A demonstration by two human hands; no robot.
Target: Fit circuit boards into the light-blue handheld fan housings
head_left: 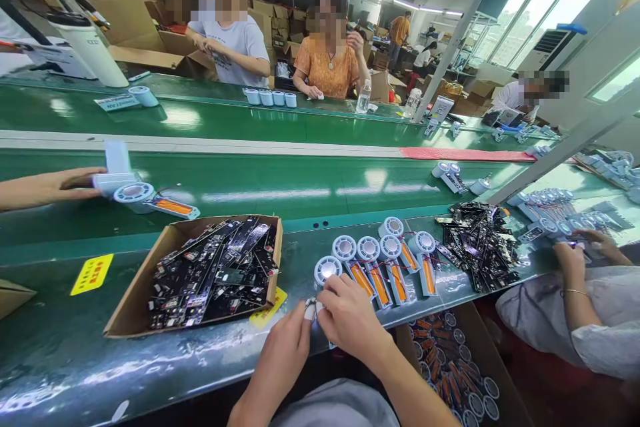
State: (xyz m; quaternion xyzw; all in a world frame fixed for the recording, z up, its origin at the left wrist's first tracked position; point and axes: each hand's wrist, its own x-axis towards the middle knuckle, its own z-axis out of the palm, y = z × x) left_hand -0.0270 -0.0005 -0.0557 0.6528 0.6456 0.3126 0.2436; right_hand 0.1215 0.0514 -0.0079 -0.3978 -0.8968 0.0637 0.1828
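Note:
At the front edge of the bench my left hand (pixel 286 341) and my right hand (pixel 350 315) meet with fingers pinched together. White coverings show at the fingertips, with a small dark bit between them that I cannot make out. Just beyond my fingers is the round head of a light-blue handheld fan (pixel 329 271); my right hand hides whatever lies below it. Several more open fan bodies (pixel 369 250), with orange batteries in their handles, lie to the right. Left of my hands, a cardboard box (pixel 276 283) holds many black circuit boards (pixel 215 273).
A pile of circuit boards (pixel 480 247) lies at right, near a co-worker's hands (pixel 573 257). Another person's hand (pixel 55 187) touches light-blue fan parts (pixel 117 170) at left. Below the bench, a carton holds fan bodies (pixel 450 367). A green conveyor (pixel 300 177) runs behind.

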